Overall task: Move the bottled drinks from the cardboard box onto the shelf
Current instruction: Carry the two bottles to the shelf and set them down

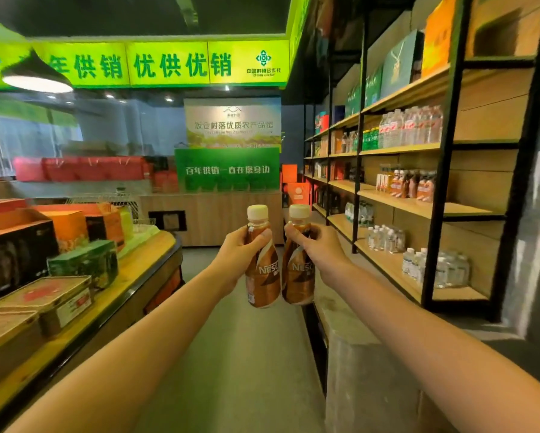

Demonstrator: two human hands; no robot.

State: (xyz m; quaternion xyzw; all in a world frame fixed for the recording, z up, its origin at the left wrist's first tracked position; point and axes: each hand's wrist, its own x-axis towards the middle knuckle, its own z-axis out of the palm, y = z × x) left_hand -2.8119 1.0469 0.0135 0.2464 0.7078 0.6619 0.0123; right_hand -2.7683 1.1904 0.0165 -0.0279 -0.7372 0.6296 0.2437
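Note:
Two brown coffee bottles with cream caps are held upright side by side in mid-air over the aisle. My left hand [238,249] grips the neck of the left bottle [261,276]. My right hand [317,245] grips the neck of the right bottle [299,273]. The two bottles touch near their bases. The shelf [418,207] with wooden boards and black posts stands to the right; similar brown bottles [413,184] stand on its middle board. No cardboard box of drinks is in view.
Water bottles [412,128] fill the upper board and more water bottles [437,268] stand on the lower boards. A display counter [131,276] with gift boxes runs along the left. A wooden counter [212,217] with green signs closes the aisle's far end.

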